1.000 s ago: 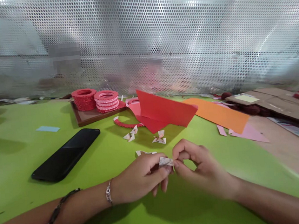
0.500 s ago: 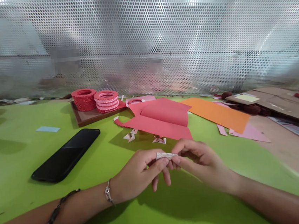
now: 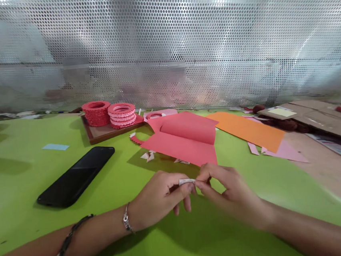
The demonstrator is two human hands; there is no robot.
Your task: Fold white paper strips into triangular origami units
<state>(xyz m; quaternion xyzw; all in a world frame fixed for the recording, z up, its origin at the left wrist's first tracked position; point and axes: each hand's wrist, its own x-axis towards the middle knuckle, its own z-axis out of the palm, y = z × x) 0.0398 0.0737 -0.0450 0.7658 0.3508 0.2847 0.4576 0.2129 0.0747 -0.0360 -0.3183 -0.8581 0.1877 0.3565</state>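
A small folded strip of pale, printed paper (image 3: pixel 186 181) is held in the air above the green table. My left hand (image 3: pixel 161 195) pinches its left part between thumb and forefinger, the other fingers curled beneath. At the paper's right end, the thumb and forefinger of my right hand (image 3: pixel 227 191) are pressed together on it. Just beyond the hands lies a folded sheet of red paper (image 3: pixel 181 143). Small pointed folded-paper pieces (image 3: pixel 148 156) rest by its near edge, one partly covered by the red sheet.
A black phone (image 3: pixel 77 177) lies to the left, near a light blue paper slip (image 3: pixel 55 147). Behind it, a brown tray (image 3: pixel 91 140) carries stacked red and pink rings (image 3: pixel 122 115). Orange paper (image 3: pixel 249 130) and cardboard (image 3: pixel 320 119) lie right. A perforated metal screen (image 3: pixel 162 44) stands behind.
My right fingers have shifted slightly left along the paper strip, which looks narrower now. The red sheet's near edge has dropped lower, covering more of one folded piece.
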